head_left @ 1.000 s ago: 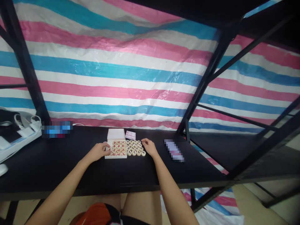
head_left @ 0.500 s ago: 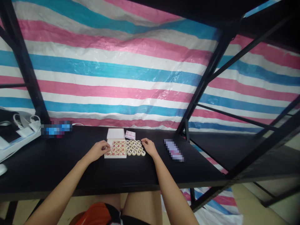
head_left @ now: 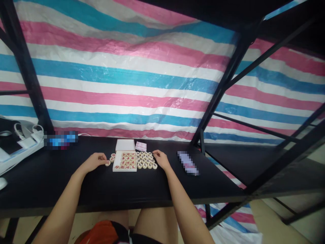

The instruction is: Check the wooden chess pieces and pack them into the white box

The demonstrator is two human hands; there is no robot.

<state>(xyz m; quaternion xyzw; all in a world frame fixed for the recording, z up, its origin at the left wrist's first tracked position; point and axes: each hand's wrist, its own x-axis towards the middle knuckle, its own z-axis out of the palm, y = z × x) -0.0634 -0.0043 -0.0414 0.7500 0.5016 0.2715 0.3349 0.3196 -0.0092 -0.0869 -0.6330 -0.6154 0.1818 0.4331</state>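
Note:
My left hand (head_left: 95, 161) is left of a white box (head_left: 117, 158), its thumb and fingers closed on a round xiangqi piece (head_left: 107, 163) at the desk surface. Two more pieces with red marks (head_left: 112, 157) lie between that hand and the box. Inside the box are rows of red-marked pieces (head_left: 128, 162), with a bare strip along its left side. Black-marked pieces (head_left: 144, 159) stand in rows against the box's right side. At their right edge rests my right hand (head_left: 161, 159), fingers loosely bent and apart, with no piece seen in it.
Behind the box lie a white lid (head_left: 125, 145) and a folded pink-and-white paper (head_left: 141, 146). A blurred phone-like object (head_left: 188, 163) is at the right of the black desk (head_left: 122, 191). A white power strip with plugs (head_left: 25, 149) and a blurred blue item (head_left: 63, 139) are at the left.
My left hand has moved left out of the box and now holds a piece on the desk beside it. The two red-marked pieces there have come into view. My right hand stays put.

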